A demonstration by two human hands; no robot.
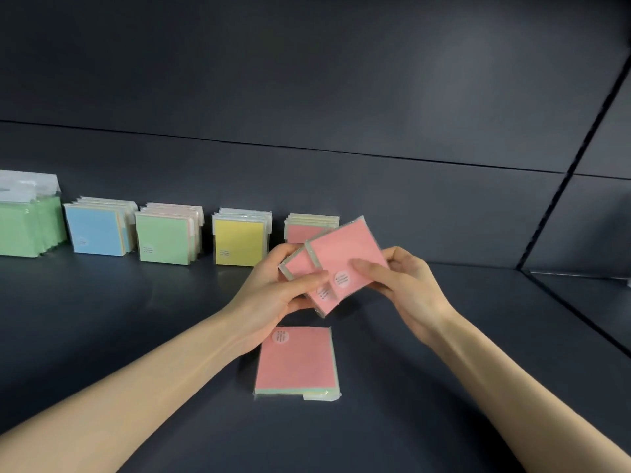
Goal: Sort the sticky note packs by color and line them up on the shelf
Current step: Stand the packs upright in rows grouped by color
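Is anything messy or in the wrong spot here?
Yes. One flat pink pack lies alone at the front of the shelf, away from the upright pink row at the back. The held pink packs sit fanned, not squared, between the left hand and right hand.

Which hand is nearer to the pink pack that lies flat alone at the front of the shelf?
Left. The left hand is just up-left of the flat pink pack; the right hand is farther, up and to the right. Both grip other pink packs.
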